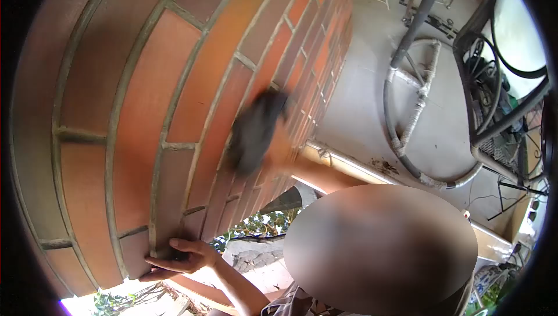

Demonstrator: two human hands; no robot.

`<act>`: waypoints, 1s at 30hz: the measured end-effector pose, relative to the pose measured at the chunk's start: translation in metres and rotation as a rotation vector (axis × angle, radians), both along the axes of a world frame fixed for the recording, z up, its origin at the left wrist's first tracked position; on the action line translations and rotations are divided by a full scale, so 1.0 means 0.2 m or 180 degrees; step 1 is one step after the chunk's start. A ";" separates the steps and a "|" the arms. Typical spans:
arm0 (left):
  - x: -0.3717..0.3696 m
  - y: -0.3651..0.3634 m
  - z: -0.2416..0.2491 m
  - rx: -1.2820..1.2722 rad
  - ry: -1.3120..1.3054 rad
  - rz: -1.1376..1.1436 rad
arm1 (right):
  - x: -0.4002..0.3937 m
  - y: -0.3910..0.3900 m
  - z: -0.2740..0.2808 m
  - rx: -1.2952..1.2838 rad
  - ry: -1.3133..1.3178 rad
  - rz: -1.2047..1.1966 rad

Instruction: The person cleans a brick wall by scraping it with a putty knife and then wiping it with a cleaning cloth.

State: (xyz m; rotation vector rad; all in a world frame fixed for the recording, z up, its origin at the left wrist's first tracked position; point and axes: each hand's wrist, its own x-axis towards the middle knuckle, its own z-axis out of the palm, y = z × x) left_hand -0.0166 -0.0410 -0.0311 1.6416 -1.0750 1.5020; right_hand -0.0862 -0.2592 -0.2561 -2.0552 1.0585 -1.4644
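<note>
A curved wall of red-orange bricks point(145, 101) with grey mortar joints fills the left half of the head view. My left hand point(180, 259) grips the wall's lower edge, fingers wrapped around a brick. My right hand point(278, 141) is raised against the wall's face and holds a dark object point(254, 133). That object is smeared by motion, so I cannot tell whether it is a cloth or a brush. It lies on the bricks near the wall's middle. A blurred oval sits low in the centre and hides the arms' near ends.
A pale concrete floor point(360, 72) lies to the right of the wall. On it are a round wicker frame point(407, 118) and a dark metal chair with a light seat point(505, 60). Cables lie at the far back. Green plants point(261, 226) show below the wall.
</note>
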 end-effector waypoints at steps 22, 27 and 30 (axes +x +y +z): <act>0.00 0.01 0.02 0.0091 -0.0153 0.0262 | -0.67 -1.08 1.20 0.1041 -0.1735 0.0532; -0.03 0.01 0.02 0.0074 -0.0218 0.0375 | -0.27 0.06 0.82 -0.1220 0.0312 0.1772; -0.01 0.00 0.01 0.0022 -0.0173 0.0279 | -0.33 -0.20 0.93 -0.1889 0.1064 0.1942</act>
